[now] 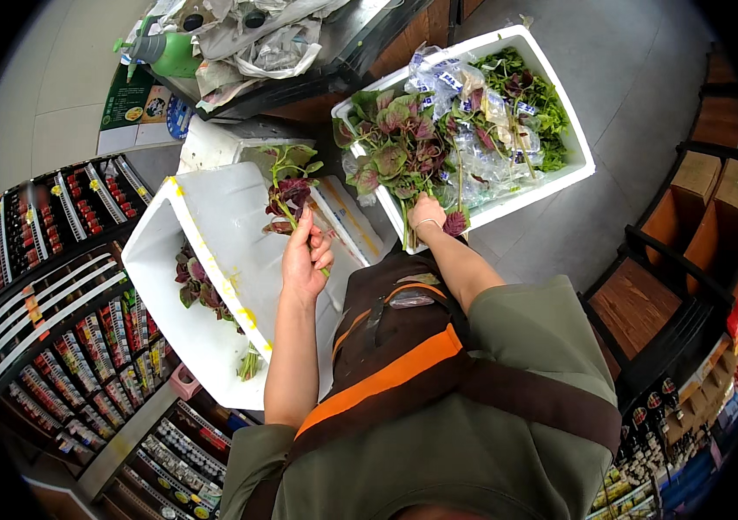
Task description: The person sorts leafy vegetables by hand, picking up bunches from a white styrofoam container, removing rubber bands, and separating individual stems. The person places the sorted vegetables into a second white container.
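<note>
My left hand [308, 253] is closed around the stems of a small bunch of red amaranth greens [291, 188], held upright above a white foam box [213, 195] that lies on its side. More leafy greens [203, 289] with pale stems lie inside that box. At the near left corner of a second white foam box [525, 195], my right hand [426, 211] is closed on amaranth stems. That box holds red-and-green amaranth [401, 140], crumpled clear plastic bags with blue print [447, 84] and green leafy herbs [554, 117].
A dark-edged table [343, 58] at the top bears crumpled plastic bags [278, 49] and a green spray bottle [170, 55]. Shelves of packaged goods [89, 351] stand at the left. Wooden display bins [635, 302] line the right side.
</note>
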The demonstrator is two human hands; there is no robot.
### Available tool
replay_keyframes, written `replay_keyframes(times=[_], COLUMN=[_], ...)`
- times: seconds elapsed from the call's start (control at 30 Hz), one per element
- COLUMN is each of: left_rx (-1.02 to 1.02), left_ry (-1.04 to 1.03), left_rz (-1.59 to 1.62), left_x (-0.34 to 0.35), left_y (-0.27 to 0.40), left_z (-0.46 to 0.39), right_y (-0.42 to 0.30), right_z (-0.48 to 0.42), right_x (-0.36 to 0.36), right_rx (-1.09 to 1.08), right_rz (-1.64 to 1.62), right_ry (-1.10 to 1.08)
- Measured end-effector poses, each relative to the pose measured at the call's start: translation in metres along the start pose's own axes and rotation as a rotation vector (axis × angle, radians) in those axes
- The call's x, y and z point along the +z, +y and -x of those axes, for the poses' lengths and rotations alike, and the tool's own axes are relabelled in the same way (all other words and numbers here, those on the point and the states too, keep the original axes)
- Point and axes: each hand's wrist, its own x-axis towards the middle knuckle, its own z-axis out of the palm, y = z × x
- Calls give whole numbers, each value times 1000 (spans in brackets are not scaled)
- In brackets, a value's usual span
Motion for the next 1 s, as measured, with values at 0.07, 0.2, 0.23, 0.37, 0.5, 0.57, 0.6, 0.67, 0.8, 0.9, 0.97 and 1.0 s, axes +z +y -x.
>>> replay_keyframes(times=[0.07, 0.2, 0.23, 0.37, 0.5, 0.57, 0.6, 0.67, 0.8, 0.9, 0.97, 1.0], left_rx=[-1, -53, -71, -123, -181, -201, -201, -177, -120, -61, -27, -15], left_ry=[14, -19, -26, -94, -144, -144, -133, -133, -189, -220, -248, -266], left_rz=[-13, 9, 34, 106, 134, 117, 111, 111, 129, 112, 116, 128], left_x=[-6, -4, -3, 3, 12, 18, 19, 22, 31, 47, 56, 62], left_y=[2, 3, 3, 0, -6, -13, -16, -24, -41, -56, -62, -63], left_z=[-1, -7, -10, -21, -29, -31, -33, -37, -38, -35, -34, -30], right_y=[4, 33, 32, 34, 42, 58, 54, 46, 25, 14, 4, 0], right_z=[3, -1, 4, 41, 65, 54, 59, 63, 73, 83, 92, 95], right_x=[-3, -22, -36, -113, -168, -155, -157, -169, -184, -192, -198, -199], right_rx=[31, -11, -30, 78, 105, 136, 74, 5, -127, -247, -284, -294], right_rz=[-149, -364, -399, -1243, -1470, -1247, -1278, -1340, -1466, -1581, -1520, -1515], right_ry=[-13, -26, -57, -481, -475, -332, -314, -361, -453, -540, -527, -524])
